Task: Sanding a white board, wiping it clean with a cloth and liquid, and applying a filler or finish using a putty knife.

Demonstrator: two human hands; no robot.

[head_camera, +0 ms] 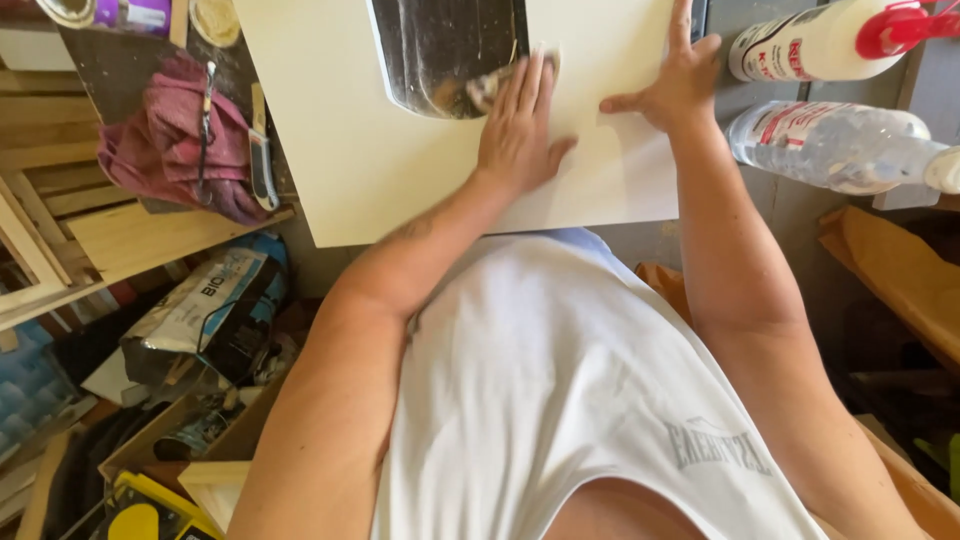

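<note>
A cream-white board [360, 150] lies flat before me, with a rounded cutout [440, 50] near its far edge. My left hand [515, 125] rests on the board with its fingers stretched over a small brownish piece of sandpaper [487, 90], pressing it against the cutout's lower right edge. To the right, my right hand [675, 80] lies spread and flat on the board, holding nothing.
Two plastic bottles lie right of the board, a white one with a red cap [820, 40] and a clear one [840, 145]. At left, a pink cloth [170, 140] and a utility knife [260, 155] sit on wooden planks [130, 235]. Bags and boxes [200, 320] crowd the floor.
</note>
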